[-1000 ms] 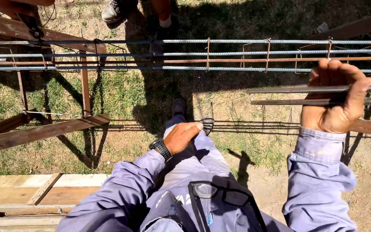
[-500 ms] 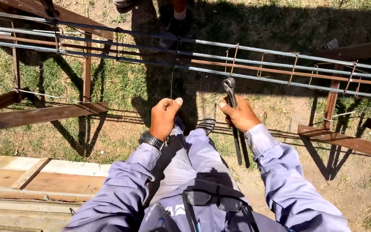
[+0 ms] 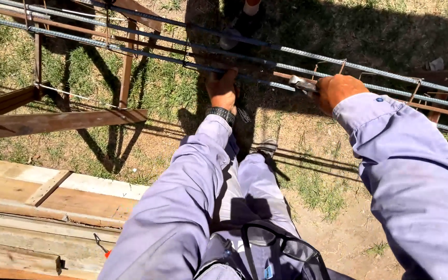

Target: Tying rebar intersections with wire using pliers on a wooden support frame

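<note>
Gripping a long ribbed steel bar [image 3: 265,66] of the cage, the left hand [image 3: 223,91] has its fingers curled over the bar from the near side, palm down, close to a wire stirrup [image 3: 186,52] that crosses the bars. The right hand [image 3: 338,89] is clenched around the handles of a metal pincer tool [image 3: 301,83], whose head pokes out to the left of the fist and lies against the same run of bars, just beside the left hand but not touching it. Whether the tool's head has bitten on tie wire is too small to tell.

The bars run slantwise across the view from upper left to lower right, resting on a wooden trestle [image 3: 53,122] at the left; both hands meet them near the middle, above the person's own legs [image 3: 250,186].

As I judge it, the main risk is the tool slipping off the round ribbed steel, since its head meets the bar at a shallow angle; a slip would send it toward the left fingers, which lie close by. A second risk is the bar rolling under the left palm, as only one hand steadies it. Another person's foot [image 3: 239,23] stands just beyond the cage, near enough to be struck if a bar shifts.
</note>
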